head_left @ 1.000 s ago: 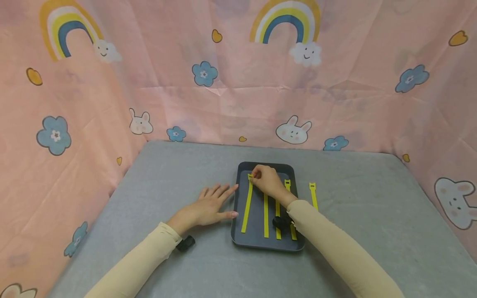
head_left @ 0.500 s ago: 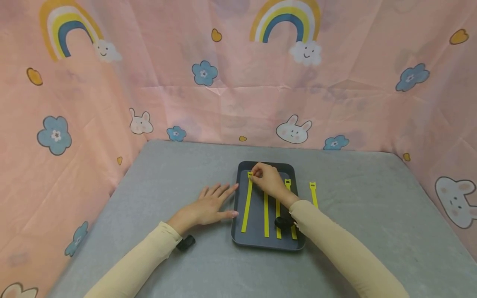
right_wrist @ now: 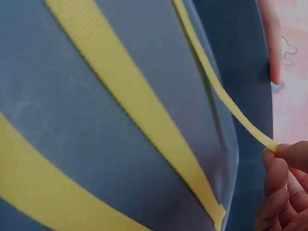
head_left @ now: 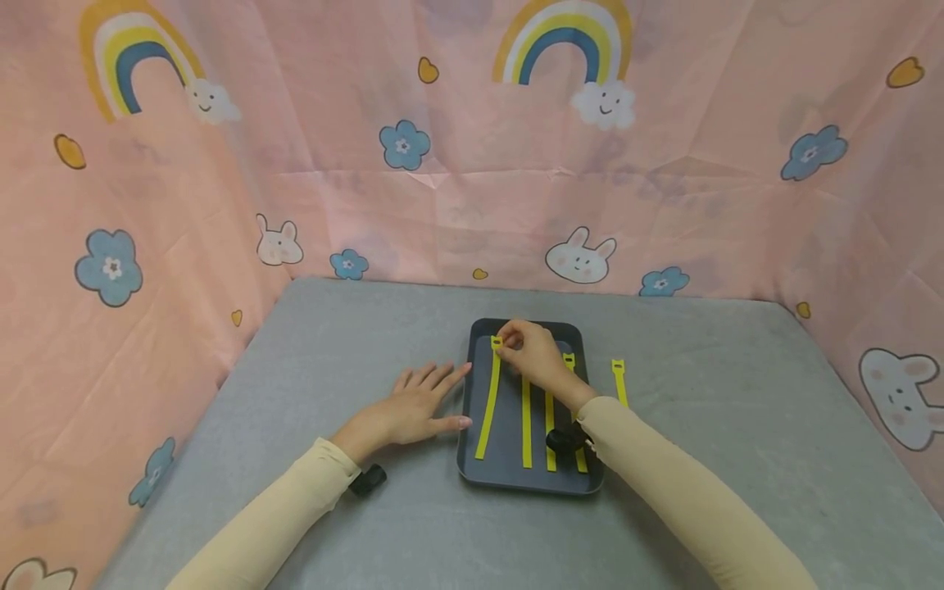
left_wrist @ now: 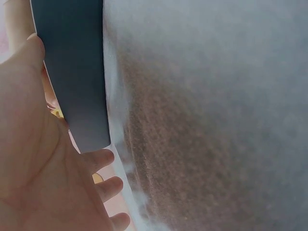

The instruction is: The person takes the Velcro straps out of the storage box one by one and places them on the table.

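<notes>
A dark grey tray (head_left: 505, 471) holds yellow hook-and-loop cable ties laid lengthwise. My right hand (head_left: 536, 358) pinches the leftmost cable tie (head_left: 488, 406) between thumb and index finger, just below its slotted head. In the right wrist view this cable tie (right_wrist: 226, 98) curves up off the tray floor toward the fingertips. Three other cable ties, including a middle one (head_left: 527, 422), lie to its right, partly hidden by the right hand and wrist. My left hand (head_left: 408, 414) lies spread at the tray's left side, index fingertip and thumb tip right at the rim.
Another yellow cable tie (head_left: 619, 382) lies on the grey table (head_left: 354, 328) right of the tray, partly hidden by the right sleeve. A black wrist camera (head_left: 367, 481) sits at the left wrist. A pink printed curtain (head_left: 479, 205) surrounds the table's back and sides.
My right hand has moved slightly up and away, raising the head of the leftmost cable tie, which now bends a little. The left hand and the tray have stayed in place.
</notes>
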Motion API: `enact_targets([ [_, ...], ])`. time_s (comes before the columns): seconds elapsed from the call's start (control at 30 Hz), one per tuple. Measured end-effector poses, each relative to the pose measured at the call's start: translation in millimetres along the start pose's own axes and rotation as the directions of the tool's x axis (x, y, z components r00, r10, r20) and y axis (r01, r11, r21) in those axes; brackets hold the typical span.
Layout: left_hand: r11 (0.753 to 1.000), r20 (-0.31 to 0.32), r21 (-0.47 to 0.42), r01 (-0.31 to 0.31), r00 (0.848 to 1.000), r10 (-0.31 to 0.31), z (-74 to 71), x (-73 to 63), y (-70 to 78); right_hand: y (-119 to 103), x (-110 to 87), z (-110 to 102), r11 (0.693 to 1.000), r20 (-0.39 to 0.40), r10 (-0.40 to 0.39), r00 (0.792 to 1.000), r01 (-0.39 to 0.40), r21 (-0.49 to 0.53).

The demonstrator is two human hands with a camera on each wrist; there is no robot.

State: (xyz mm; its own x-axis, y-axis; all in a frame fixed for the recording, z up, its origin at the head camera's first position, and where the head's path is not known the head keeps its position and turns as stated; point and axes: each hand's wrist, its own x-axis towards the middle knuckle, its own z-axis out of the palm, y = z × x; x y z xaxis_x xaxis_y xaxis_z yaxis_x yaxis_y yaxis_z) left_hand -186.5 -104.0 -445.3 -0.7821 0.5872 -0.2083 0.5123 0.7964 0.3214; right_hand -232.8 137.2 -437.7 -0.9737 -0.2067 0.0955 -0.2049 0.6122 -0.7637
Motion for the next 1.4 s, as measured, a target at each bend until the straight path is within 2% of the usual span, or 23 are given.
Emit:
enact_targets([
  [0.4,1.0,0.008,0.0,0.005,1.0,-0.005,0.8,1.1,-0.4,-9.2,-1.2,-9.6,0.999,-0.046,-0.02,0.999,0.022,0.032],
  [1.0,1.0,0.008,-0.006,0.008,1.0,-0.008,1.8,0.8,-1.9,-34.0,-6.5,-25.1,0.99,-0.058,-0.088,0.994,0.094,0.102],
  [1.4,1.0,0.002,-0.016,-0.014,1.0,0.014,2.8,1.5,-4.4,-50.5,-7.9,-33.7,0.992,-0.064,-0.067,0.996,0.073,0.099],
])
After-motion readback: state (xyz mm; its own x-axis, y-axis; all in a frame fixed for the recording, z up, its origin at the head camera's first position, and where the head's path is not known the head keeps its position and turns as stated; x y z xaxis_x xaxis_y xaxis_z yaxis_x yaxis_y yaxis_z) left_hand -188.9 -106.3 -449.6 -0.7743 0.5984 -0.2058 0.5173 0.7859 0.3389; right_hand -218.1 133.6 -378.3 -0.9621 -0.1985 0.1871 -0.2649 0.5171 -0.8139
